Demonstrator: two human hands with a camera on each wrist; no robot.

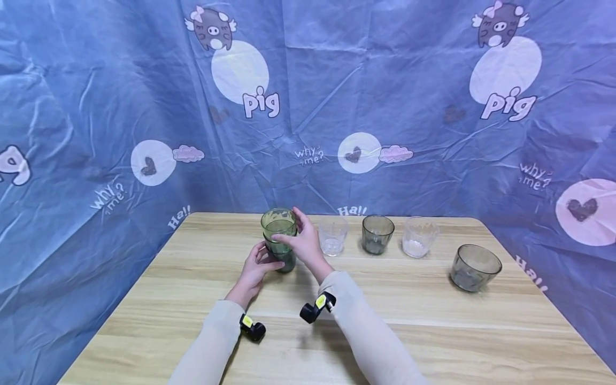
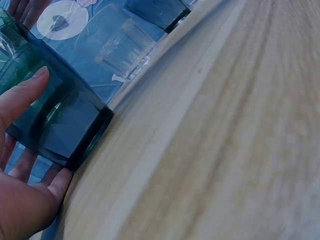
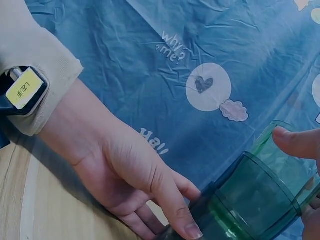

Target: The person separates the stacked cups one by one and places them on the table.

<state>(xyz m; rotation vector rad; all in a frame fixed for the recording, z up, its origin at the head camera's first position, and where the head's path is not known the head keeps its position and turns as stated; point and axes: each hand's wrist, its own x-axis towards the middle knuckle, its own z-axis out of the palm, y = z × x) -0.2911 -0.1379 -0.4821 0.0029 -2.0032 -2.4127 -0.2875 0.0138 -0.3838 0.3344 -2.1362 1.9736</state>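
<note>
Toward eleven o'clock on our worktop (image 1: 385,305), we grip a stack of green glasses (image 1: 280,250): left hand (image 1: 253,271) curled round its lower part, right hand (image 1: 307,243) pinching the top. A clear glass (image 1: 333,238) stands at twelve, a smoky glass (image 1: 377,236) at one, another clear glass (image 1: 418,238) at two, a smoky bowl (image 1: 474,268) near three.

Saw a creased blue cloth (image 1: 308,117) hung along the back and both sides, beyond a pale wood-grain tabletop (image 1: 443,326). Made out printed grey pigs (image 1: 212,28) with small wings, white discs (image 1: 239,69), dark hearts (image 1: 353,154), pink clouds (image 1: 396,154) and white lettering (image 1: 261,103) reading "pig", "why me?" and "Ha!!". Noticed long streaks of grain across the tabletop, with a lighter band among them, and soft light over the wrinkles. Found the blue deeper and duller in the wrist views.
</note>
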